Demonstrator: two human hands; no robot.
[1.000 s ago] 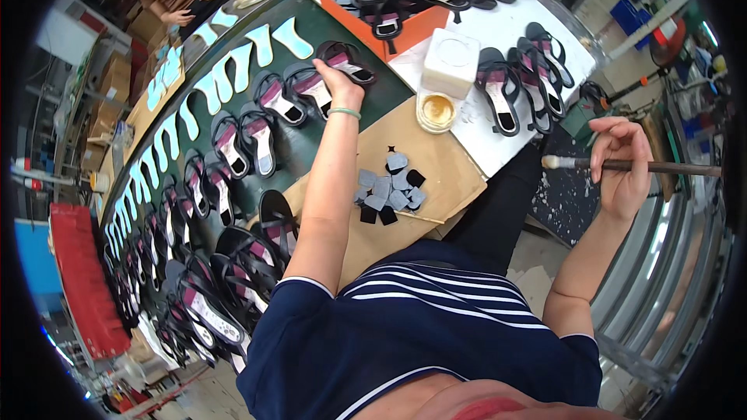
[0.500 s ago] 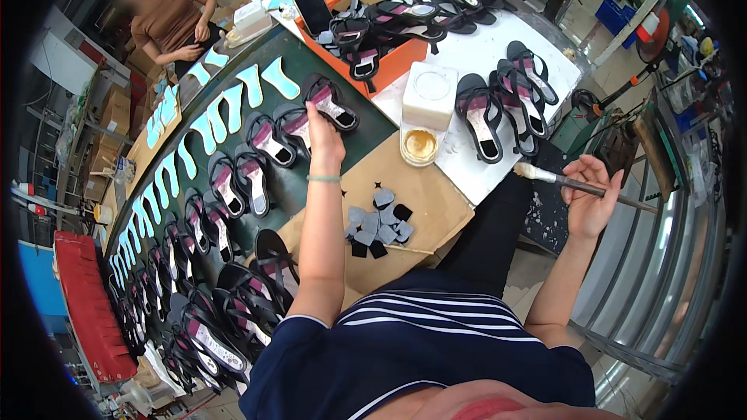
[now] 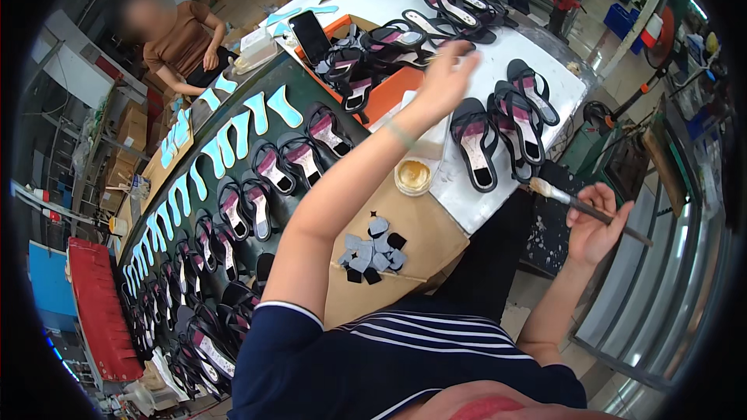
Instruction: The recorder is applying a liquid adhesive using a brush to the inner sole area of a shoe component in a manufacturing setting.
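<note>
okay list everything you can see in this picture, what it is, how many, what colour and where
Sandals: many, black with pink insoles, in rows along the dark green belt and on the white table.
Insoles: many, light blue, in a row on the belt's far side.
Glue jar: one, yellowish, open, at the white table's near edge.
Cut pieces: a small pile, grey and black, on brown card.
Phone: one, black, by the orange tray.
Orange tray: one, under a heap of sandals.
Co-worker: one, brown top, seated across the belt.
Brush: one, dark handle, pale bristles.
Left hand: raised over the table, empty, fingers spread.
Right hand: grips the brush.
</note>
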